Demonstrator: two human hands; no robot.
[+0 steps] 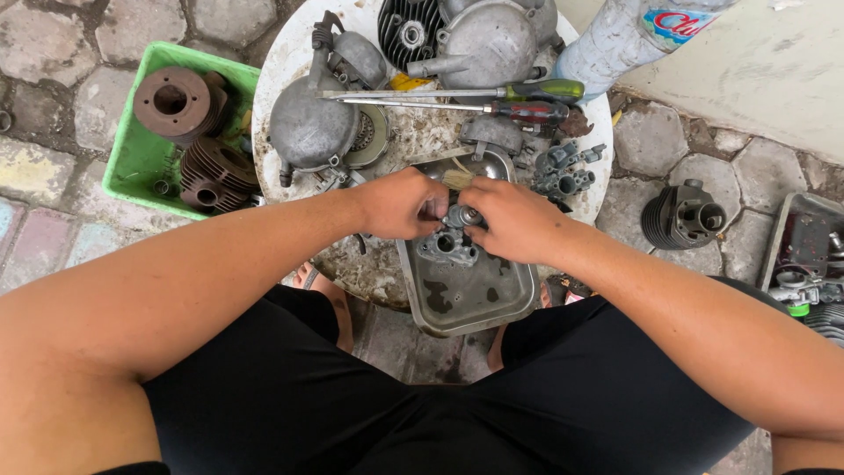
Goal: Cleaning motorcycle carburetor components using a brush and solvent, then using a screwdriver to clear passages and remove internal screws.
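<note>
Round white table, worn and stained, crowded with engine parts; person seated over it, knees either side. Green bin off the table's left edge on the paving, with two rusty finned cylinders in it.

On the table: large grey engine cover at left, a second grey housing at the far edge. Two screwdrivers lie side by side, handles right, shafts pointing left. Metal tray at the near edge, long axis running away from the person, dark oily patches on its floor.

Carburettor body sits low over the tray, directly between both hands, its bores facing up.

Left hand comes in from the left, fingers curled and pinching the upper part of the carburettor body. Right hand comes in from the right, fingers pressed together on the same part. Both touch it; neither is nearer. What the fingertips grip exactly is hidden.

Small brush just beyond the knuckles.
</note>
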